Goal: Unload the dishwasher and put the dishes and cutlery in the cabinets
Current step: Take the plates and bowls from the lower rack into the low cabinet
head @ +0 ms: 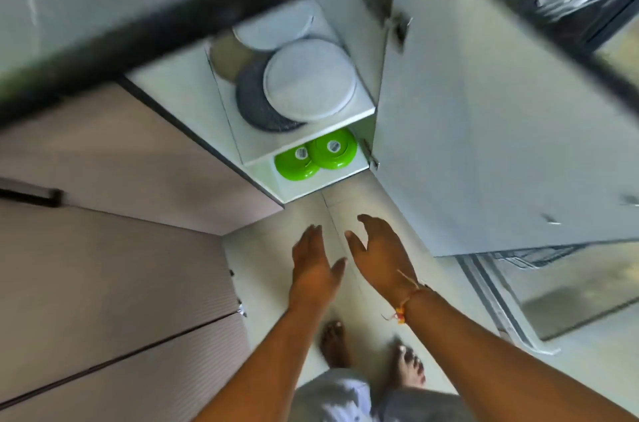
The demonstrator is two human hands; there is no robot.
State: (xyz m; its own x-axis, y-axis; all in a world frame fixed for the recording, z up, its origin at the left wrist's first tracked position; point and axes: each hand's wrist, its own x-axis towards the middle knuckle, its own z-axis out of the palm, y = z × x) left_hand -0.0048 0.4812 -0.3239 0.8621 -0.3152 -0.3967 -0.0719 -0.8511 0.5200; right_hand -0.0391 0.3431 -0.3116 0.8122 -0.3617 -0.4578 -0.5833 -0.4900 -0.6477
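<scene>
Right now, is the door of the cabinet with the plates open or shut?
Open. The white door is swung out to the right, showing stacked plates above and two green dishes below.

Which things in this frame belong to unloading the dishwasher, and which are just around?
Job:
- left hand and right hand, both empty
- open cabinet
- white plates
- green dishes
- dishwasher

Just around:
- brown drawers
- floor

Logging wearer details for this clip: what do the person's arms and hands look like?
No sleeves or gloves on either arm. The left hand wears nothing. The right hand has a thin orange thread band at the wrist, with a yellow bead and loose ends. No rings visible.
</scene>
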